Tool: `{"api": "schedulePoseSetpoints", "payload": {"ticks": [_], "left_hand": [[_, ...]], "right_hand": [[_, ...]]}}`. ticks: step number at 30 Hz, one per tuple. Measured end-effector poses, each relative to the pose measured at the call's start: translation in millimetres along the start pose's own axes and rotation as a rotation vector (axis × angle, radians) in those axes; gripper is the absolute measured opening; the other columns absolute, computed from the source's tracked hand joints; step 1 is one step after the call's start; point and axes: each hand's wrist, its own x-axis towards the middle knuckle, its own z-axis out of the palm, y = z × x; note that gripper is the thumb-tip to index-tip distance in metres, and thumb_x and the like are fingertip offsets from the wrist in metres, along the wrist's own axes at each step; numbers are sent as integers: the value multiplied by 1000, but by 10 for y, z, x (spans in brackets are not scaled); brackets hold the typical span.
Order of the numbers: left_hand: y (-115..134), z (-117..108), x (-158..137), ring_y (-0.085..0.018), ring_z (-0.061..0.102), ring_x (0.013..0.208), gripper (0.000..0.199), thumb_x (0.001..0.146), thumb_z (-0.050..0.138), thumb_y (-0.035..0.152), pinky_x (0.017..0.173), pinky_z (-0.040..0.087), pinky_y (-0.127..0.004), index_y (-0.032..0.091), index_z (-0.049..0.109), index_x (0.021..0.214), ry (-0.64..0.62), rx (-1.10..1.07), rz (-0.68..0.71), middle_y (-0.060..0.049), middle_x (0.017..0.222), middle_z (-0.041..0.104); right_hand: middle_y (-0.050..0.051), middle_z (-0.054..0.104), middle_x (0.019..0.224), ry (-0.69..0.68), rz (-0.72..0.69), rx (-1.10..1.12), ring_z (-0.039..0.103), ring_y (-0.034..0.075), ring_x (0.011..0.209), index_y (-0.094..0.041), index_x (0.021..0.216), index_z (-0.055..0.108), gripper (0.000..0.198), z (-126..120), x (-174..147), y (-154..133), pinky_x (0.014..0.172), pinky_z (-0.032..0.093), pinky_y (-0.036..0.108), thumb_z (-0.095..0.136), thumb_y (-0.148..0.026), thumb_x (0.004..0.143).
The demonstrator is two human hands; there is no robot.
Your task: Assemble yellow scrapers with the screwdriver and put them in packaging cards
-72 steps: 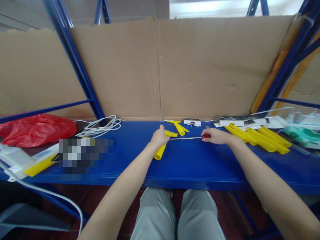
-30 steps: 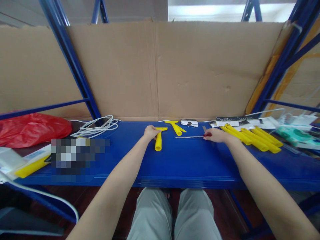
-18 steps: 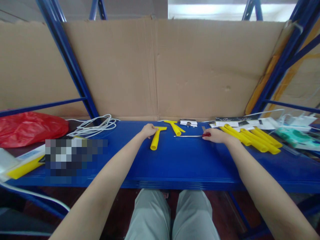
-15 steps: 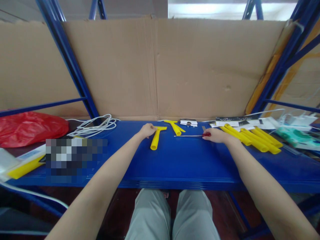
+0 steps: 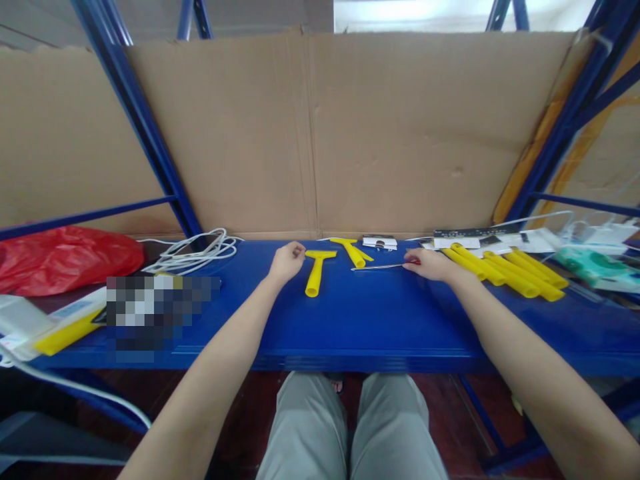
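Note:
My left hand (image 5: 289, 260) is curled with its fingers pressed together; whatever may be between them is hidden. Just right of its fingertips, a yellow T-shaped plastic handle (image 5: 314, 275) lies on the blue table (image 5: 360, 320), its hollow round end toward me. My right hand (image 5: 429, 263) is closed around the red grip of a screwdriver (image 5: 376, 268). Its thin metal shaft points left, low over the tabletop. Beyond the shaft's tip lies a second yellow T-shaped handle (image 5: 354, 255), with a thin yellow piece touching its side.
Several yellow tubular handles (image 5: 520, 280) lie at right beside printed cards (image 5: 480, 238). A small white packet (image 5: 379, 242) sits at the back. At left are coiled white cable (image 5: 210, 248) and a red plastic bag (image 5: 75, 260). A cardboard panel (image 5: 400, 133) stands behind the table.
My left hand has drawn slightly left, off the crossbar of the nearer yellow handle, leaving it lying on the table. My right hand still grips the screwdriver, almost unmoved. The view has shifted slightly.

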Motion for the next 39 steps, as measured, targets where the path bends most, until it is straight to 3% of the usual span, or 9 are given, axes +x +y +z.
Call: {"api": "schedulePoseSetpoints", "payload": {"ticks": [11,19,30,39], "left_hand": [[121,20,-50,-16,65,75,18,78,46,15,68,48,-24,17,61,88,-80,-32,90,-5,78,69],[202,2,-96,-15,64,70,23,80,46,17,68,49,-25,18,60,97,-101,18,118,-3,77,69],[213,9,-129,-15,63,66,22,82,44,17,62,47,-23,18,60,97,-124,13,154,-3,73,67],[195,33,-125,-15,62,64,22,82,45,17,63,46,-24,18,60,98,-127,11,195,-3,70,66]], "right_hand": [[9,71,97,62,114,-53,63,24,91,-20,95,68,31,-139,168,-176,72,46,30,45,-39,86],[14,71,83,-43,224,-55,65,26,89,-15,97,70,46,-136,571,-122,71,47,31,41,-49,86],[25,57,121,-1,469,89,51,38,116,-9,120,58,77,165,920,-201,94,37,54,43,-69,76],[25,59,118,91,523,85,51,37,115,-8,117,60,61,183,932,-313,95,34,55,51,-55,79]]}}
